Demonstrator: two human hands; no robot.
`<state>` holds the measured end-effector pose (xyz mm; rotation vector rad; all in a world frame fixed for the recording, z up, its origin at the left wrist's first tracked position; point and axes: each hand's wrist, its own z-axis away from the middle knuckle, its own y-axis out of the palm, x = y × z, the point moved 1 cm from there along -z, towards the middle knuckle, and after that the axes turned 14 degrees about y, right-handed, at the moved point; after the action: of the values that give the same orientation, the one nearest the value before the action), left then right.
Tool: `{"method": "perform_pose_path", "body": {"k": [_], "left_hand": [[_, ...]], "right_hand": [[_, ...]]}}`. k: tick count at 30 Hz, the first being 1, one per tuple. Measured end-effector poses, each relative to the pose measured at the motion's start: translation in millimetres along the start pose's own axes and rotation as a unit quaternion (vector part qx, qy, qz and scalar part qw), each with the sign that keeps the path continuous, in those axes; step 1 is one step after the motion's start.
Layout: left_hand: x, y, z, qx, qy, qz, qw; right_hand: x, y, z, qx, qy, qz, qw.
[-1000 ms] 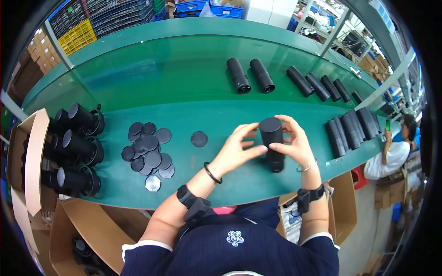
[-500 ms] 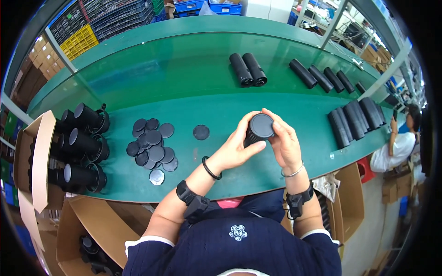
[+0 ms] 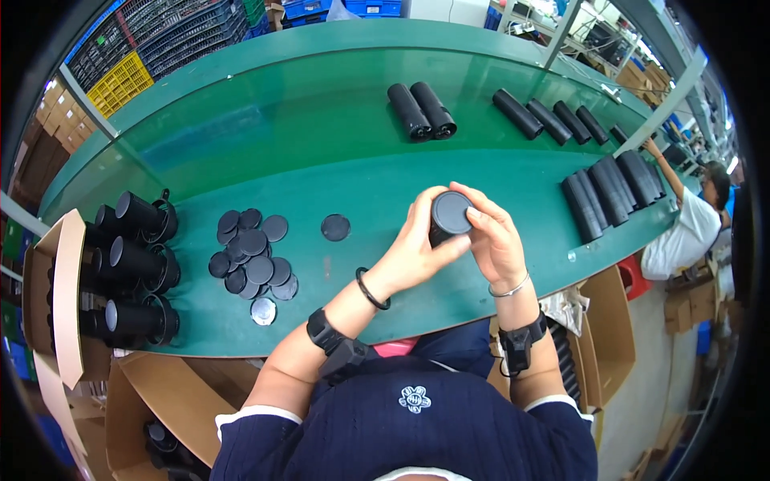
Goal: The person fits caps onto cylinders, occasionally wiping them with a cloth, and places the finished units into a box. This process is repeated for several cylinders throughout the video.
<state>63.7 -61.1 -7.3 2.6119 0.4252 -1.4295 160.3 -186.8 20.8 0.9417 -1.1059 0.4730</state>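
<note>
Between my hands, over the green bench (image 3: 369, 293), is a black cylinder (image 3: 437, 236) seen end-on, topped by a round black disc (image 3: 451, 212). My left hand (image 3: 419, 244) wraps round its left side, thumb crossing in front just below the disc. On the other side my right hand (image 3: 497, 240) grips it, the thumb pressing on the disc's right edge. The cylinder's lower part is hidden. One loose black disc (image 3: 335, 228) lies left of my hands. Farther left is a pile of several similar black discs (image 3: 255, 255), with a shiny pale one (image 3: 263, 311) at its near edge.
Black cylinders with ring-shaped parts (image 3: 138, 264) stand at far left by an open carton (image 3: 72, 301). Two black tubes (image 3: 422, 112) lie on the strip behind; more tubes (image 3: 589, 200) are at right. A co-worker (image 3: 690, 232) reaches toward the far right end. Cartons (image 3: 172, 405) sit below the bench.
The view has shifted slightly, so the bench things sit a little farther left. My right thumb has moved onto the disc's edge. The co-worker's arm is now raised toward the bench frame.
</note>
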Motion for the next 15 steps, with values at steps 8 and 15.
{"method": "perform_pose_path", "body": {"k": [8, 15], "left_hand": [[-9.8, -16.6, -9.4, -0.006, 0.081, -0.112, 0.990], [-4.7, -32.4, -2.6, 0.034, 0.171, -0.152, 0.973]], "right_hand": [[-0.1, 3.7, -2.5, 0.020, -0.093, 0.133, 0.987], [-8.0, 18.3, 3.1, -0.030, -0.187, 0.296, 0.936]]}}
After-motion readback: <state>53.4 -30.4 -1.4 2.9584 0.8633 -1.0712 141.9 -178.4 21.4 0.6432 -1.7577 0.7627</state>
